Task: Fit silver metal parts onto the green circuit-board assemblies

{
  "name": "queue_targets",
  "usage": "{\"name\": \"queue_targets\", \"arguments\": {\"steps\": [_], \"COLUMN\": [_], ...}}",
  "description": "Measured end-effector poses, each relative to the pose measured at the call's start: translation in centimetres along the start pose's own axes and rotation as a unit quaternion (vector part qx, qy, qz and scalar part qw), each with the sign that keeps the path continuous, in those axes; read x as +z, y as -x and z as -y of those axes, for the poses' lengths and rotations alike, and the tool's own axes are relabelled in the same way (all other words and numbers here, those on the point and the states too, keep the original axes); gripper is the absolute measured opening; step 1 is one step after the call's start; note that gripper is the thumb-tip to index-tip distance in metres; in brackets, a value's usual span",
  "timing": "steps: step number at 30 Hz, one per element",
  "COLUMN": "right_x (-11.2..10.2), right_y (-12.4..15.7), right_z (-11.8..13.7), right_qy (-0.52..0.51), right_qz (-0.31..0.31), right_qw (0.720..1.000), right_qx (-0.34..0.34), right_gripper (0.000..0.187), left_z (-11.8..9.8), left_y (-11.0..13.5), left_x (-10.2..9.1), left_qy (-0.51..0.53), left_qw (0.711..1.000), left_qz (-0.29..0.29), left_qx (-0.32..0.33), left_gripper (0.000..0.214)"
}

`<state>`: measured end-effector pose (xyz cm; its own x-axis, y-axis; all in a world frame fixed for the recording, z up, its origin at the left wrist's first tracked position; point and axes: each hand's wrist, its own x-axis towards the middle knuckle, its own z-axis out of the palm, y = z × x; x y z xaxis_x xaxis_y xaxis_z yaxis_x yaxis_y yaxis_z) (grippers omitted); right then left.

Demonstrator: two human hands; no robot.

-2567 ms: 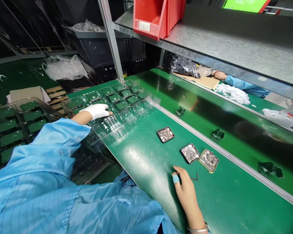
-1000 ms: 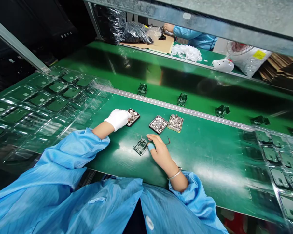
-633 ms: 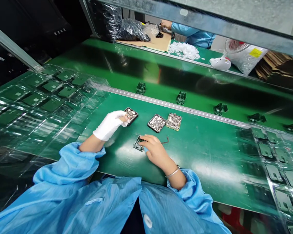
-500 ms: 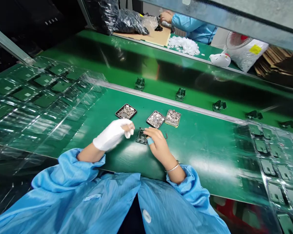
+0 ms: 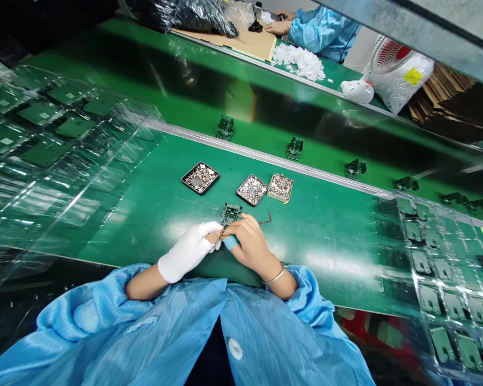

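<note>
My left hand [image 5: 190, 250], in a white glove with bare fingertips, is closed in a pinch just in front of a small green circuit board [image 5: 230, 213]. The fingertips of my right hand [image 5: 250, 244], which has a blue band round one finger, meet those of the left. Whatever lies between them is too small to make out. The board rests on the green bench, just beyond the fingers. Behind it stand three shallow trays of small shiny metal parts: a dark tray [image 5: 200, 178], a middle tray [image 5: 252, 190] and a right tray [image 5: 280, 187]. A thin bent hex key [image 5: 266, 219] lies right of the board.
Clear plastic blister trays [image 5: 60, 126] with green boards cover the left side; more blister trays [image 5: 438, 268] stand on the right. Several board assemblies [image 5: 295, 147] sit on the green strip beyond the metal rail [image 5: 261, 157]. Across it, a co-worker's hands [image 5: 280, 26] work near white pieces [image 5: 300, 60].
My right hand has left the circuit board and come down-left to the left hand's fingertips. The left hand has moved slightly down and right. The view has shifted a little.
</note>
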<state>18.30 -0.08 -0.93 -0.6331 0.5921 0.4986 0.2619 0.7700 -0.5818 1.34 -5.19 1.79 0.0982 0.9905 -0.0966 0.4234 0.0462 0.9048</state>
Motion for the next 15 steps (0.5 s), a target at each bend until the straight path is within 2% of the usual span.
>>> {"name": "queue_targets", "arguments": {"steps": [4,8,11,15], "right_x": [0.0,-0.1,-0.1,-0.1], "right_y": [0.1,0.0,0.0,0.0], "right_z": [0.2,0.4,0.5,0.5], "right_qy": [-0.01,-0.063,-0.095,-0.12], "right_qz": [-0.003,-0.013,-0.033,-0.04], "right_qw": [1.0,0.996,0.992,0.989], "right_qx": [0.016,0.055,0.079,0.075], "right_gripper": [0.011,0.009,0.009,0.009], "left_z": [-0.4,-0.4,0.1,0.9], "left_y": [0.4,0.2,0.0,0.0], "left_x": [0.6,0.9,1.0,0.9], "left_qy": [-0.1,-0.163,-0.247,-0.316], "left_qw": [0.993,0.98,0.955,0.922], "left_qz": [-0.055,-0.083,-0.101,-0.116], "left_qx": [0.027,0.075,0.127,0.191], "left_gripper": [0.037,0.036,0.036,0.037]}}
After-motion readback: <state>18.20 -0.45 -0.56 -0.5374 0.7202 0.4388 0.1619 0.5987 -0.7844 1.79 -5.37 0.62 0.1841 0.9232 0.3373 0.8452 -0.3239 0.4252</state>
